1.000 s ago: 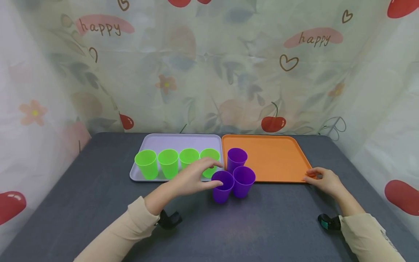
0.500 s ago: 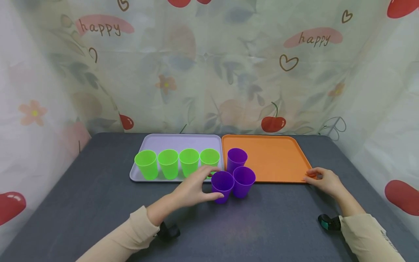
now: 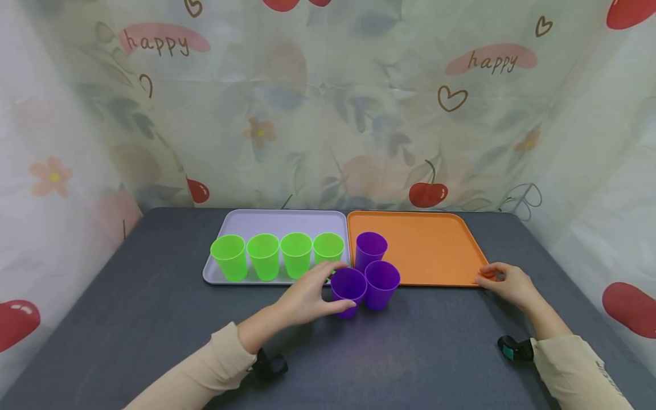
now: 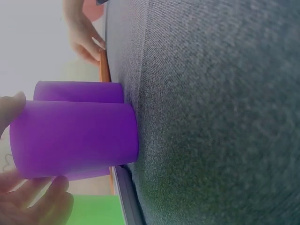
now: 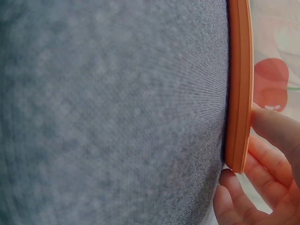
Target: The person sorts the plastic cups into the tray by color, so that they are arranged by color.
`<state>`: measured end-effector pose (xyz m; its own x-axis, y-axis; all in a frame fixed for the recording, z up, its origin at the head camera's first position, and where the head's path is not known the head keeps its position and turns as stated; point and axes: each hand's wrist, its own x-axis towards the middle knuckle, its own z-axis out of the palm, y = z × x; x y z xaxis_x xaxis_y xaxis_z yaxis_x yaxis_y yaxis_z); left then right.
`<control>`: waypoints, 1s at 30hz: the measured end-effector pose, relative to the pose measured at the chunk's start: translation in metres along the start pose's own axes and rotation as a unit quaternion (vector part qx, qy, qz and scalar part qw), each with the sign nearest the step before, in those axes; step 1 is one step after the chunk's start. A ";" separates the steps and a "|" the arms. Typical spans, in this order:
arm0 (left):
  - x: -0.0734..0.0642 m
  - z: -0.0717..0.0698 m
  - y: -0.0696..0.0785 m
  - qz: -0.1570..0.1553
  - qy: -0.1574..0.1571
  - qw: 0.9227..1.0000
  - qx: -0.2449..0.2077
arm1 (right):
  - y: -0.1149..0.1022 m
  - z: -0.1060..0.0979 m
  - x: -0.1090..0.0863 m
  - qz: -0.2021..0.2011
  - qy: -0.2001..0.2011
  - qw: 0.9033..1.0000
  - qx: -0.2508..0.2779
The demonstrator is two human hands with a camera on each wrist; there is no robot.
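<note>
In the head view my left hand point(image 3: 310, 293) curves round the front left purple cup point(image 3: 349, 283), thumb across its near side and fingers behind. The left wrist view shows the thumb at the rim of this purple cup point(image 4: 75, 138) and fingertips along its side. It stands upright on the table. Right beside it stands a second purple cup point(image 3: 382, 282), and behind them a third purple cup point(image 3: 371, 247) is on the orange tray point(image 3: 430, 250). My right hand point(image 3: 509, 285) holds the tray's near right corner; its thumb point(image 5: 274, 124) lies at the rim.
A lavender tray point(image 3: 287, 219) abuts the orange one on the left. Several green cups point(image 3: 229, 259) stand upright in a row along its near side. The trays lie on a dark grey table point(image 3: 410, 353), with a patterned curtain point(image 3: 328, 114) behind.
My left hand has come down and closer round the front left purple cup, its thumb now farther across the near side. The cups and my right hand have stayed put.
</note>
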<state>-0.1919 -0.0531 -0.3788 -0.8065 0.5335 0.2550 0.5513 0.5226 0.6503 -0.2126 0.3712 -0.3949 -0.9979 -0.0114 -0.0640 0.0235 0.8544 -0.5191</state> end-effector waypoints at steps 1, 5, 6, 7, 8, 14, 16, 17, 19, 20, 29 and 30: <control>0.000 0.000 0.000 -0.002 -0.001 1.000 0.001 | 0.000 0.000 0.000 -0.001 0.001 1.000 0.000; 0.000 -0.001 0.001 -0.007 -0.003 1.000 0.005 | 0.001 0.000 0.000 -0.001 0.001 1.000 0.001; 0.000 -0.001 0.001 -0.007 -0.003 1.000 0.005 | 0.000 0.000 0.000 -0.001 0.001 1.000 0.001; 0.000 -0.001 0.001 -0.007 -0.004 1.000 0.006 | 0.000 0.001 0.000 0.000 0.001 1.000 0.001; -0.001 -0.002 0.001 -0.006 -0.003 1.000 0.007 | 0.000 0.000 0.000 0.000 0.001 1.000 0.001; -0.001 -0.005 0.003 0.001 -0.003 1.000 0.014 | 0.000 0.000 0.000 0.003 0.000 1.000 0.001; -0.001 -0.006 0.004 0.004 -0.003 1.000 0.014 | -0.001 0.000 0.000 0.003 0.000 1.000 0.001; -0.001 -0.007 0.005 0.006 -0.002 1.000 0.015 | -0.001 0.000 0.000 0.003 -0.001 1.000 0.001; -0.002 -0.008 0.005 0.010 -0.001 1.000 0.016 | -0.001 -0.001 0.000 0.003 -0.001 1.000 0.001; -0.002 -0.008 0.005 0.012 -0.001 1.000 0.017 | -0.001 -0.001 0.000 0.002 -0.001 1.000 0.001; -0.001 -0.012 0.008 0.036 0.012 0.999 0.031 | -0.001 0.001 0.000 0.000 0.004 1.000 0.003; -0.001 -0.013 0.010 0.039 0.012 0.999 0.031 | -0.001 0.001 0.000 0.000 0.004 1.000 0.003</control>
<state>-0.1888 -0.0571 -0.3634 -0.7655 0.5580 0.3203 0.6237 0.5214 0.5823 -0.2125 0.3699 -0.3948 -0.9983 -0.0065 -0.0576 0.0247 0.8515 -0.5238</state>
